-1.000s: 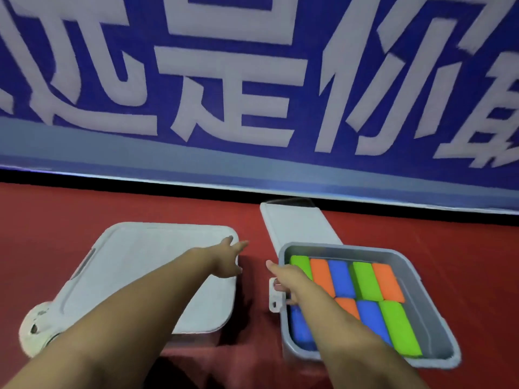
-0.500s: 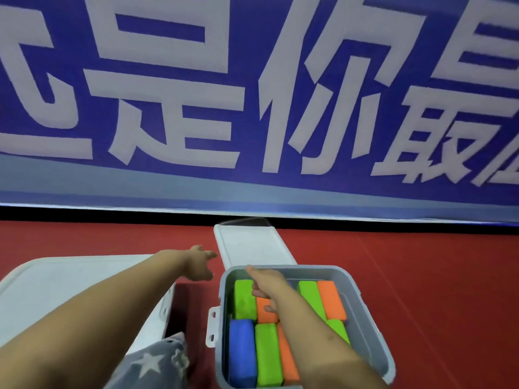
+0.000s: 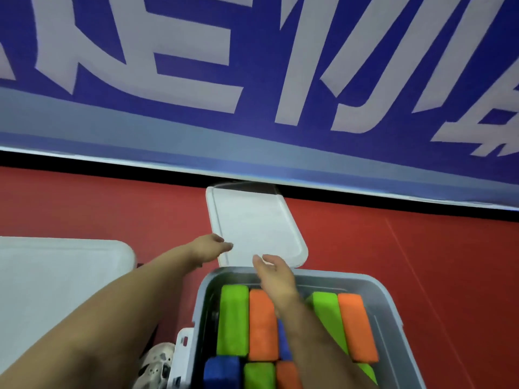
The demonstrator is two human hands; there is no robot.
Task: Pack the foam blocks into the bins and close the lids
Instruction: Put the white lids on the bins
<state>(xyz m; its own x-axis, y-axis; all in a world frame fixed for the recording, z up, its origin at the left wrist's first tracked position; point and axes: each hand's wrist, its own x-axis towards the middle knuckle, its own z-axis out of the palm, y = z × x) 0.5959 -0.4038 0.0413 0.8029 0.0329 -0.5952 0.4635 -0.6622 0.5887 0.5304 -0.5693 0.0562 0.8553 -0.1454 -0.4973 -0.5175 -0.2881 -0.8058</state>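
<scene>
An open grey bin (image 3: 393, 310) sits at the lower right on the red floor, filled with green, orange and blue foam blocks (image 3: 261, 324). Its white lid (image 3: 252, 223) lies flat on the floor just beyond the bin's far rim. My left hand (image 3: 210, 247) reaches to the lid's near left edge, fingers extended and touching it. My right hand (image 3: 273, 272) stretches over the bin's far rim toward the lid's near edge, fingers relaxed and holding nothing. A second bin with its white lid (image 3: 56, 282) on stands at the left.
A blue banner with large white characters (image 3: 252, 80) runs along the back wall, right behind the loose lid. A white latch (image 3: 182, 357) hangs on the open bin's left side. A pale shoe (image 3: 157, 363) shows at the bottom, between the bins.
Both hands have moved forward, away from the closed left bin and the blocks, to the near edge of the loose lid. The view has shifted closer to the open bin.
</scene>
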